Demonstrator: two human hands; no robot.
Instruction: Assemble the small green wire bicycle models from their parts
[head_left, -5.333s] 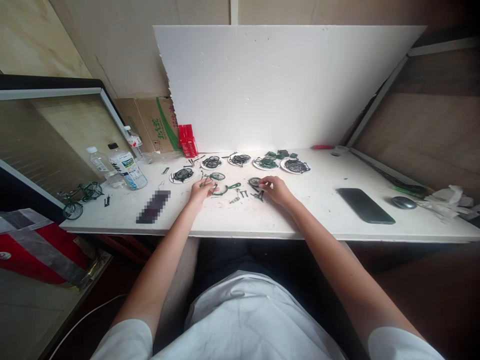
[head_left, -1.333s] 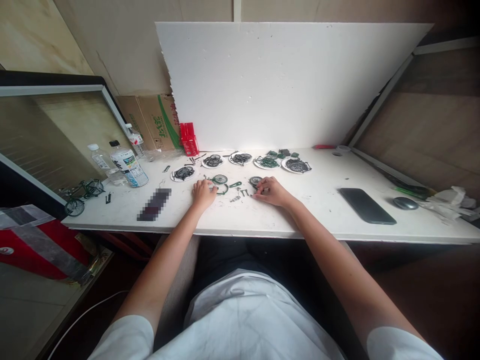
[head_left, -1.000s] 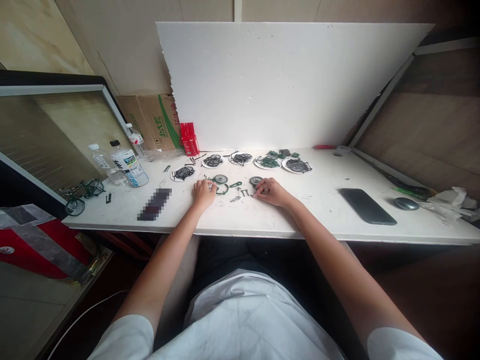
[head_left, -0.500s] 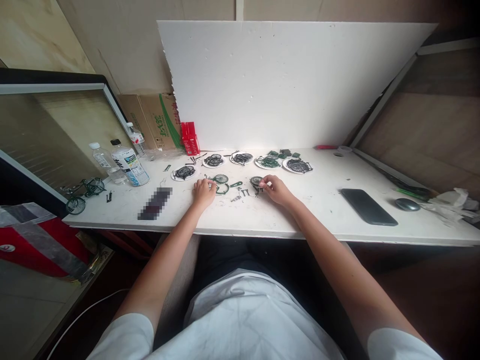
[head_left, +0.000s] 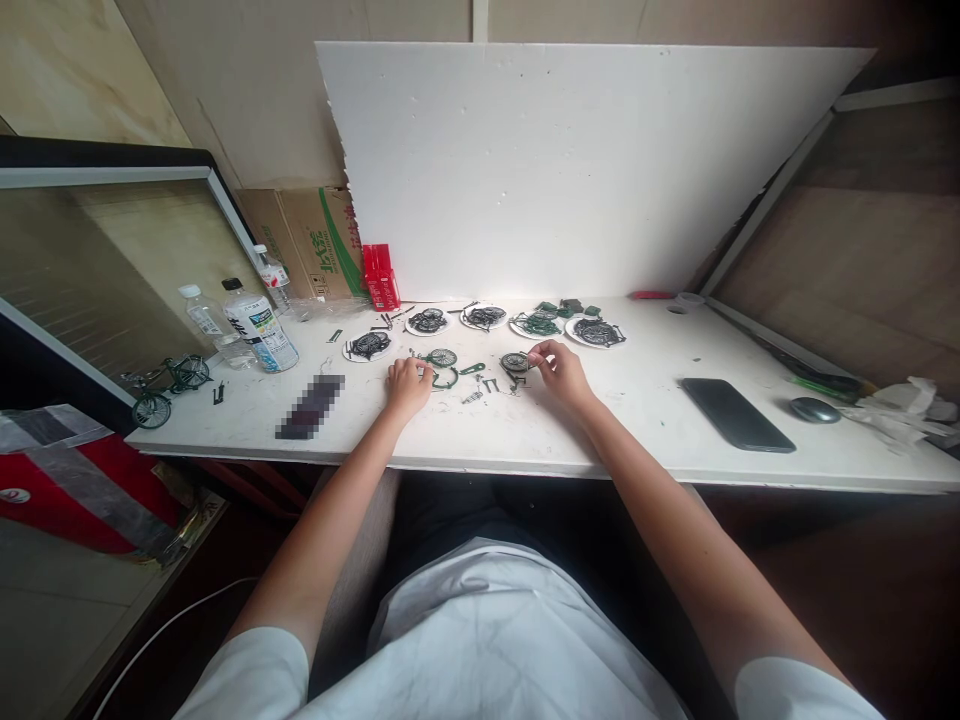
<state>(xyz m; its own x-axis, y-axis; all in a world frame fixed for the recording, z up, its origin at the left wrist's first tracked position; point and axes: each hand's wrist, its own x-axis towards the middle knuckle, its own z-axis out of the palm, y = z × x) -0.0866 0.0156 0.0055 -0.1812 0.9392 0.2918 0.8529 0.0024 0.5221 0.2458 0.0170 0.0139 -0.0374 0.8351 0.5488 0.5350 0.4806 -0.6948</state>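
Note:
Spread on the white table are parts of a miniature bicycle. My left hand (head_left: 410, 388) lies on the table with its fingers loosely stretched beside a curved green part (head_left: 448, 380), partly covering the parts there. Just beyond it is a small spoked wheel (head_left: 442, 357). My right hand (head_left: 562, 372) has thumb and fingertips pinched together at the right edge of a dark wheel piece with a green part (head_left: 514, 362); anything tiny between them cannot be made out. Between the hands lie a green chain-guard-shaped piece (head_left: 472, 369) and several small metal bits (head_left: 491, 386).
White plates of wheels and parts (head_left: 369, 346) line the back. An assembled miniature bicycle (head_left: 169, 388) and bottles (head_left: 261, 328) stand at left, near a pixelated dark object (head_left: 310, 407). At right are a black phone (head_left: 736, 413) and a mouse (head_left: 815, 409). A white board (head_left: 585, 170) leans behind.
My right hand has shifted slightly right and away from me, uncovering more of the dark wheel piece and the small green part below it. My left hand has hardly moved.

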